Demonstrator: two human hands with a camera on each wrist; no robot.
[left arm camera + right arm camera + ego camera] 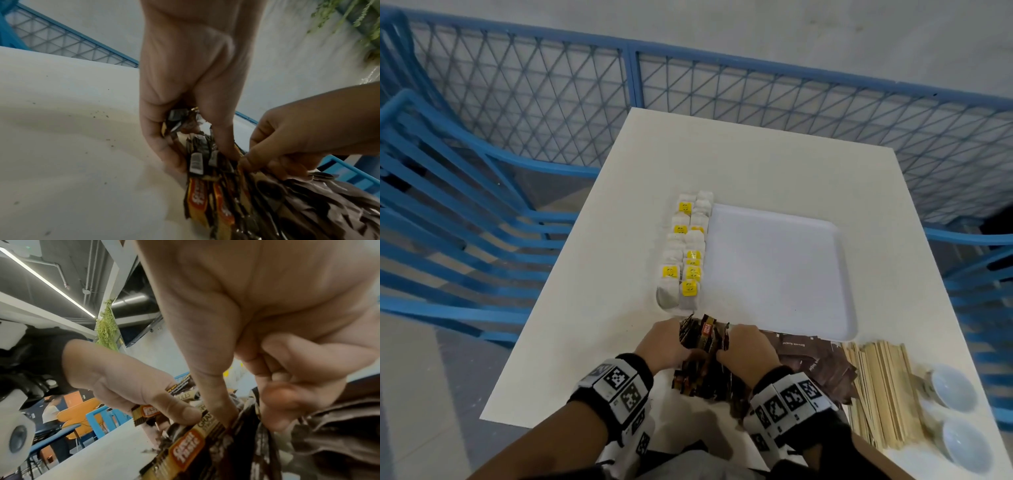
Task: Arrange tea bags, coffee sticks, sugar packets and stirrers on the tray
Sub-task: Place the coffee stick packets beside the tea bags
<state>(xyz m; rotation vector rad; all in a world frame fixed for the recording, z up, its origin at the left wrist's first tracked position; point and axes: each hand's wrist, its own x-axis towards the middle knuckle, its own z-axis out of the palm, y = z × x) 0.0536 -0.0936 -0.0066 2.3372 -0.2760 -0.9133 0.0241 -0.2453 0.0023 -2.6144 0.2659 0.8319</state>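
Observation:
A bundle of dark brown and orange coffee sticks (703, 342) stands on the near part of the table, squeezed between both hands. My left hand (664, 346) grips its left side with curled fingers, and the left wrist view shows the sticks (197, 164) between thumb and fingers. My right hand (746, 349) pinches the right side; the right wrist view has its thumb (218, 402) pressing the sticks (185, 449). The white tray (835, 240) lies beyond, bare. Tea bags (685, 253) line its left edge. Brown sugar packets (811, 359) and wooden stirrers (880, 387) lie to the right.
Two small white bowls (955, 387) sit at the table's near right corner beside the stirrers. Blue mesh fencing (551, 89) and blue rails surround the white table (756, 164). A person stands far off in the right wrist view.

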